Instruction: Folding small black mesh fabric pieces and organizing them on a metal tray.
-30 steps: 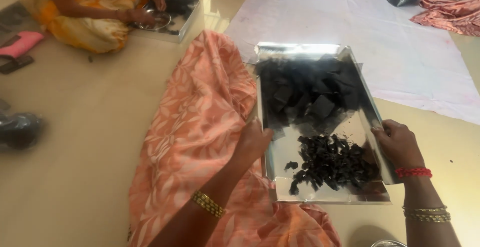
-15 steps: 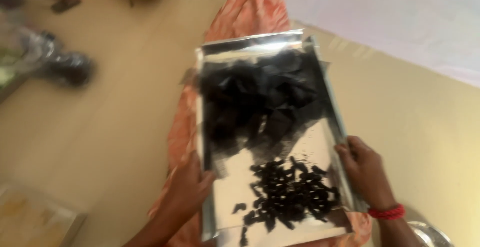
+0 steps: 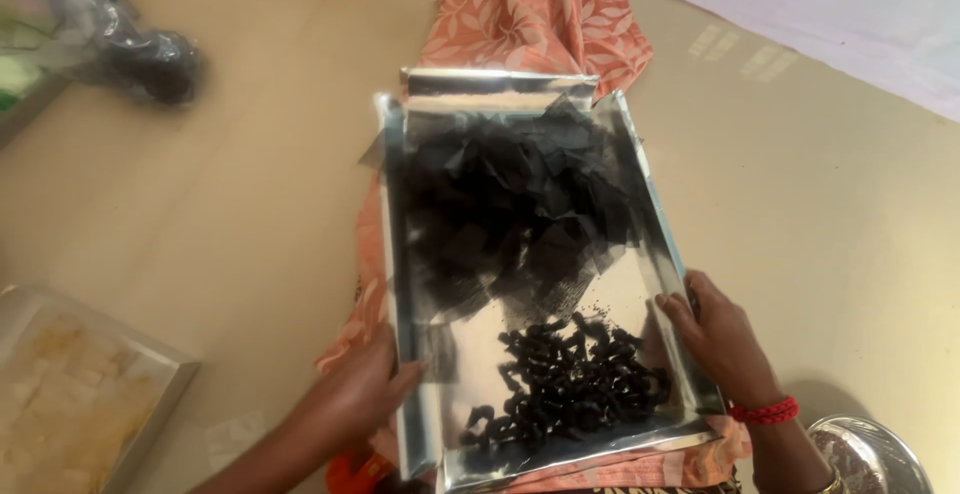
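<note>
The left hand (image 3: 365, 389) comes up from the near edge of the view and clasps the left rim of the steel tray (image 3: 425, 434), fingers curled over the rim with the fingertips resting on the shiny bottom; the right hand (image 3: 722, 339) grips the tray's right rim near its lower corner, thumb laid along the inside edge, fingers wrapped under and out of sight; a red thread band (image 3: 765, 412) circles the right wrist.

The tray is rectangular, and its long axis runs away from the person, leaning slightly left at the far end; it sits over a peach patterned cloth (image 3: 540, 14) that spreads on the floor (image 3: 250, 224) beyond the tray's far end and shows again under its near edge.

Inside the tray, the far half holds a heap of flat black square pieces (image 3: 510, 204), overlapping and tumbled; the near half holds a looser cluster of small black curled bits (image 3: 575, 379), lying between the two hands; bare metal shows between the two piles.

Left of the tray, well apart, a shallow box of pale yellowish pieces (image 3: 70, 394) lies on the floor; beyond it, a dark plastic bag (image 3: 150, 64); just right of the right wrist, a round steel bowl (image 3: 870, 459); beyond the tray to the right, a white sheet (image 3: 830, 14).
</note>
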